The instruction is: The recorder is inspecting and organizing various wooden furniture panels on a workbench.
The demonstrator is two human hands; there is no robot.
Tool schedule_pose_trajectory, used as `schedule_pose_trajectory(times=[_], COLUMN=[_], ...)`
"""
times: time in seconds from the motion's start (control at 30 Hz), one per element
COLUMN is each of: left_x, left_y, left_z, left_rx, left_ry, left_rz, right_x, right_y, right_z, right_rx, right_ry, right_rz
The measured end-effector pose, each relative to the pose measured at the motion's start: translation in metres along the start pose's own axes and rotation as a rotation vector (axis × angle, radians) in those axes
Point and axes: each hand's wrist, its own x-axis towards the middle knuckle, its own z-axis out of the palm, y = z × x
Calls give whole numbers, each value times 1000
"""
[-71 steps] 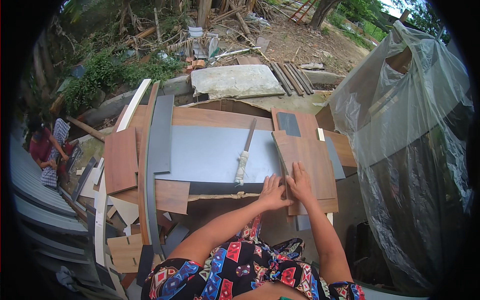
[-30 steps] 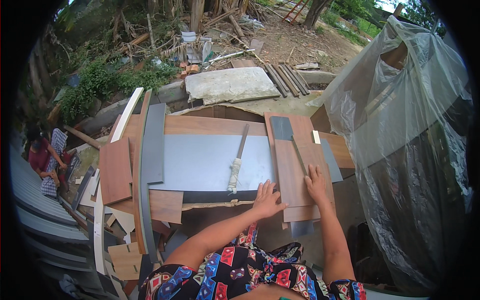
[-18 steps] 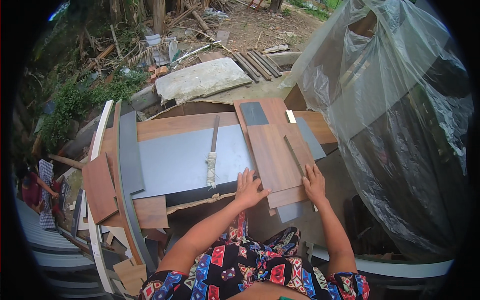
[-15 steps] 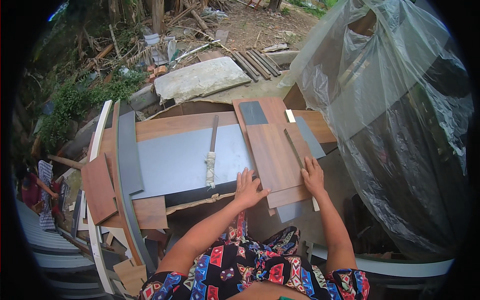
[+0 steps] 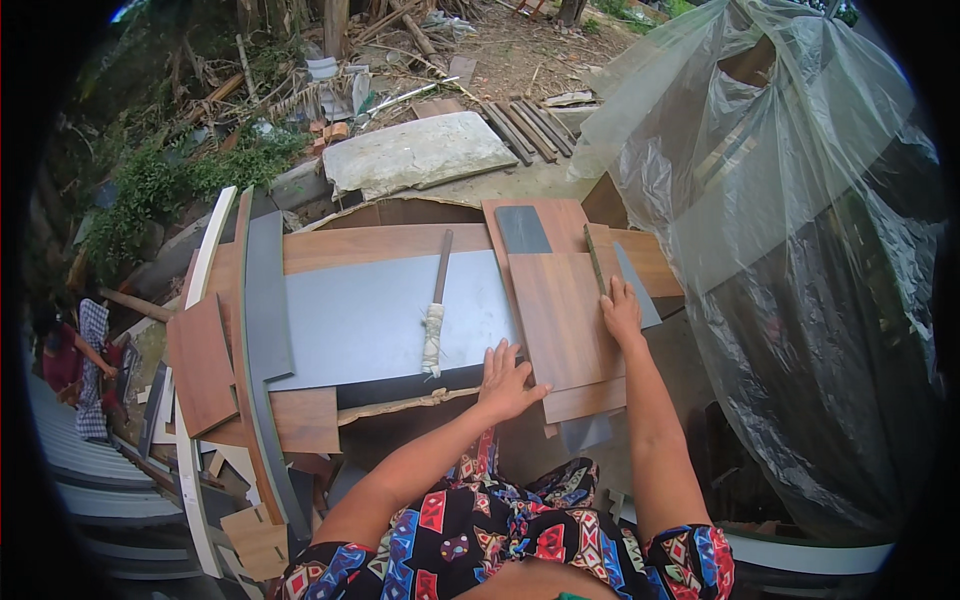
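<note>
narrow dark-edged brown wood strip extends ahead of the right hand, fingers curled on its near end; left hand, loosely spread, grips nothing; a weak hold could let the strip skid off the brown rectangular wood-grain board between them

To my right: clear plastic sheet draped over something dark, hard for me to make out | Ahead of me: pale stone slab, wooden slats just beside it | Ahead-left: leafy bushes | My far left: another person, ridged metal sheeting nearby
</note>
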Motion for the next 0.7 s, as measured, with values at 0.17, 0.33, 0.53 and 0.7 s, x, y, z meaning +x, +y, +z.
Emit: schedule_pose_trajectory(times=[0.17, 0.33, 0.53, 0.7], left_x=[3, 1, 0, 1], left_y=[2, -1, 0, -2], left_z=[2, 0, -2, 1], left_rx=[-5, 16, 27, 22], left_ry=[8, -20, -52, -38], left_rz=[13, -3, -15, -5], right_x=[-30, -71, -125, -129], right_y=[0, 2, 5, -1], right_z=[-6, -6, -4, -7], right_rx=[-5, -19, -11, 19], right_ry=[14, 31, 79, 78], right_rz=[11, -73, -150, -179])
